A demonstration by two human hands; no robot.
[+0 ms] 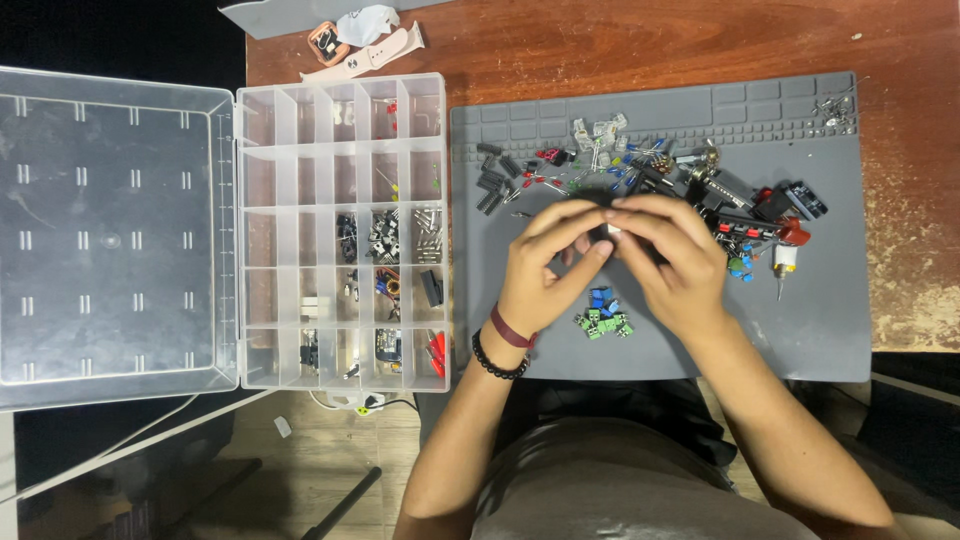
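Both hands meet over the middle of the grey work mat. My left hand and my right hand pinch one small dark electronic part between their fingertips; most of it is hidden by the fingers. Just below the hands lie several small green and blue terminal blocks. A scatter of small components, dark chips, coloured LEDs and clear pieces, lies on the mat beyond the hands. My left wrist carries a dark red band and a black bead bracelet.
A clear compartment organizer box stands open left of the mat, its lid laid flat further left; some compartments hold small parts. A watch with a pale strap lies on the wooden table behind the box. Black connectors and a red part sit right.
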